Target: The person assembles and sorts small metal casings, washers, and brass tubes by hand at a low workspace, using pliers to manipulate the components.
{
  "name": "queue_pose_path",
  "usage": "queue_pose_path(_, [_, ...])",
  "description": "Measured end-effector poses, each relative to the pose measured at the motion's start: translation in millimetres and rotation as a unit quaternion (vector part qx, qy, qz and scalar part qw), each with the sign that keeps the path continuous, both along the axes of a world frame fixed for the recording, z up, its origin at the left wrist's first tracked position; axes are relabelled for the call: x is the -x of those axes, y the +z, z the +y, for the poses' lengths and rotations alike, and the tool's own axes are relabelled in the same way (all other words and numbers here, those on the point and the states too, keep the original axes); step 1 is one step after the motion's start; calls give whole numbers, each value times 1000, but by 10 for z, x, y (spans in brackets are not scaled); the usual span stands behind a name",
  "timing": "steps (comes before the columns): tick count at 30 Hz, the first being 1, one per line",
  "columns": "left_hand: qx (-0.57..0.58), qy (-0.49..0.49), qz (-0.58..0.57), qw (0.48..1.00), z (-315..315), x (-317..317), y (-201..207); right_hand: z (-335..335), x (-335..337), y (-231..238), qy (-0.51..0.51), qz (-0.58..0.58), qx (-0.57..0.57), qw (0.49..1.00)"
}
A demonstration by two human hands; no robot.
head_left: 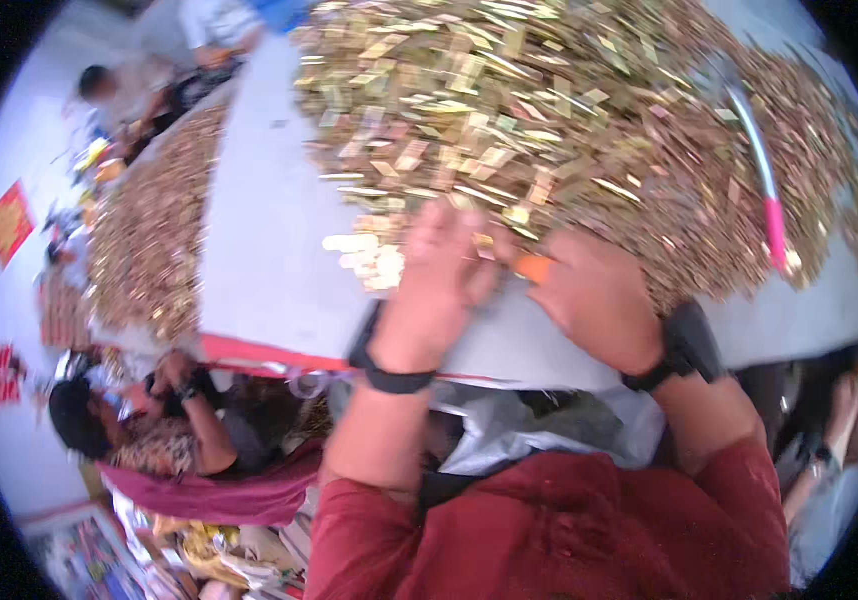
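Small flat rectangular gold-coloured pieces form a large heap (469,130) at the far side of the table. At its near edge my left hand (439,260) has its fingers bent around a small gold piece (485,243), blurred by motion. Just to the right, my right hand (599,295) grips a small orange object (532,267), perhaps a handle, pointing toward the left fingertips; its other end cannot be made out. Bright gold pieces (374,262) lie in a small group left of my left wrist.
A long tool with a silver shaft and pink handle (773,230) rests on the heap at right. Another heap (154,220) covers the table's left part. A grey plastic bag (519,430) hangs at the near edge. Other people sit at left, including one person (159,430) nearby.
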State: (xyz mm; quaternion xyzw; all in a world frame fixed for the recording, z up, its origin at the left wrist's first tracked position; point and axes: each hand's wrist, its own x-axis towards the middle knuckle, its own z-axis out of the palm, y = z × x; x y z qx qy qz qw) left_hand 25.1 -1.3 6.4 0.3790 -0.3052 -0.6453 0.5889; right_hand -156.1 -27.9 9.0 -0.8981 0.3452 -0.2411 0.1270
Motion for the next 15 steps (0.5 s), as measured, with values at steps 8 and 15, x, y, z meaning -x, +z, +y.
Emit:
queue_pose_path(8, [94,-24,-293,951,60,137,-164,-11,55,-60,-64,-20,20,998])
queue_pose_path(15, [209,-18,-463,861,72,228,-206,-91,182,-98,-92,-201,-167,961])
